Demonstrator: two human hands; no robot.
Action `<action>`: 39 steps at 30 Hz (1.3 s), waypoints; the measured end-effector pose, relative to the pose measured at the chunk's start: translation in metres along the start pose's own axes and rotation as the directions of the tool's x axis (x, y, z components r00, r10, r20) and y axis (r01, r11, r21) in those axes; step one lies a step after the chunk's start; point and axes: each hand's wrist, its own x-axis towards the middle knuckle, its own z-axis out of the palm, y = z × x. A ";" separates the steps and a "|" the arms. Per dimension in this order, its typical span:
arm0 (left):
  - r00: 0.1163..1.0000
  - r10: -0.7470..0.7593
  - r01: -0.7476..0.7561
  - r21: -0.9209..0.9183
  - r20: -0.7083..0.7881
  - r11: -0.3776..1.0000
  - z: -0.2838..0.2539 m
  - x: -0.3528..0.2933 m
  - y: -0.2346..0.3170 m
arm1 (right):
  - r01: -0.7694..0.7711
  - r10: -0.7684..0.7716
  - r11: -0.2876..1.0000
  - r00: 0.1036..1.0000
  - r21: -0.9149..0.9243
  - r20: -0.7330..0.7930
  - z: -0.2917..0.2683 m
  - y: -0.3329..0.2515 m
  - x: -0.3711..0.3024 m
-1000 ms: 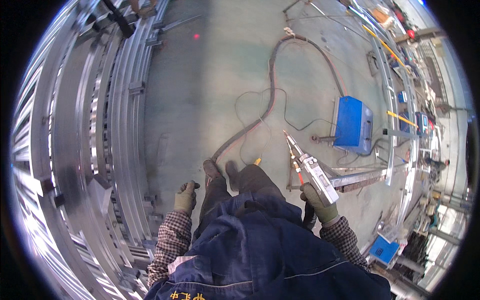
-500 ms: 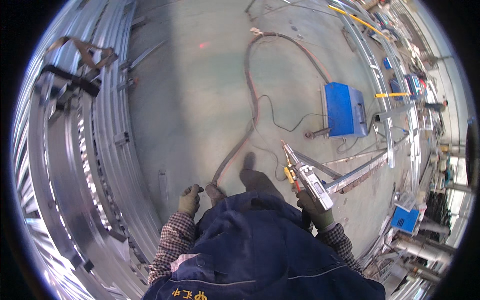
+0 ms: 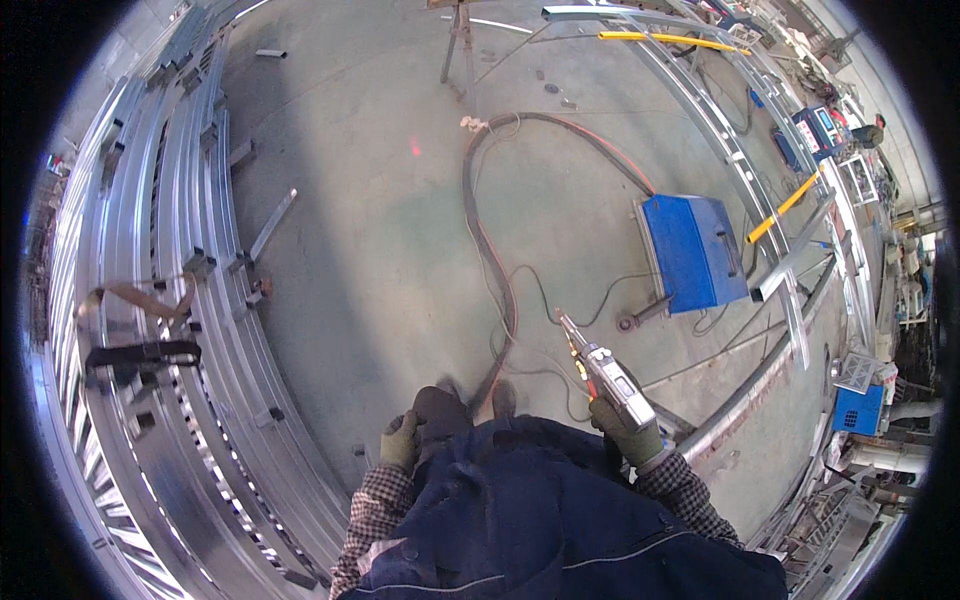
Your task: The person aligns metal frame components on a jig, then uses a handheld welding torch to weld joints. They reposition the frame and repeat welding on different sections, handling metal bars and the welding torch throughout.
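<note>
A silver handheld welding gun [image 3: 617, 388] with a narrow nozzle tip and a small window on its body points ahead and slightly left. My right hand [image 3: 632, 436], in a greenish work glove, is wrapped round it near its rear end. Yellow and red parts show along the gun's left side. My left hand [image 3: 399, 441], gloved the same way, hangs beside my dark-clad leg [image 3: 440, 410] with its fingers curled in and nothing visible in them. A red light spot [image 3: 416, 147] shows on the floor ahead.
Long shiny metal profiles [image 3: 215, 300] are stacked along the left. A thick dark hose [image 3: 470, 190] with a red line loops over the floor to a blue box-shaped machine [image 3: 690, 252]. At right stand metal frames [image 3: 735, 150] with yellow bars [image 3: 785, 205]. A stand [image 3: 457, 45] is ahead.
My view has shifted and turned, bringing the far stand into sight. My legs have changed position in a step. The welding gun stays in my right hand, and my left hand remains low with curled fingers.
</note>
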 end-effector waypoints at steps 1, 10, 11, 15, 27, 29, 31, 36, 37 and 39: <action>1.000 0.005 -0.005 0.003 -0.003 1.000 -0.001 0.009 0.010 | -0.024 0.024 0.999 1.000 0.022 0.009 0.002 -0.005 0.014; 0.988 0.143 -0.152 0.301 0.050 0.942 -0.017 0.123 0.158 | -0.078 0.080 0.996 0.995 0.033 -0.062 0.050 -0.074 0.129; 0.991 0.120 -0.130 0.264 0.055 0.956 -0.013 0.135 0.184 | -0.057 0.059 0.998 0.996 0.028 -0.071 0.056 -0.089 0.140; 0.973 0.179 -0.213 0.275 0.145 0.937 -0.007 0.193 0.298 | -0.049 0.078 0.986 0.981 0.157 -0.180 0.079 -0.139 0.183; 0.973 0.043 -0.104 0.266 0.227 0.958 0.078 0.314 0.505 | 0.065 -0.017 0.990 0.935 0.122 -0.355 0.098 -0.234 0.361; 0.965 0.038 -0.115 0.287 0.260 0.951 0.087 0.326 0.531 | 0.160 -0.146 0.987 0.919 0.008 -0.366 0.091 -0.259 0.393; 0.959 0.094 -0.183 0.332 0.268 0.925 0.102 0.346 0.564 | 0.164 -0.160 0.986 0.925 -0.018 -0.345 0.078 -0.288 0.434; 0.899 0.287 -0.408 0.395 0.331 0.823 0.113 0.385 0.626 | 0.072 -0.024 0.985 0.957 0.159 -0.289 0.064 -0.337 0.504; 0.964 0.119 -0.187 0.295 0.236 0.937 0.117 0.392 0.638 | 0.074 -0.033 0.989 0.955 0.130 -0.294 0.061 -0.344 0.515; 0.968 0.067 -0.140 0.298 0.242 0.944 0.129 0.404 0.663 | 0.078 -0.048 0.993 0.949 0.084 -0.311 0.063 -0.358 0.539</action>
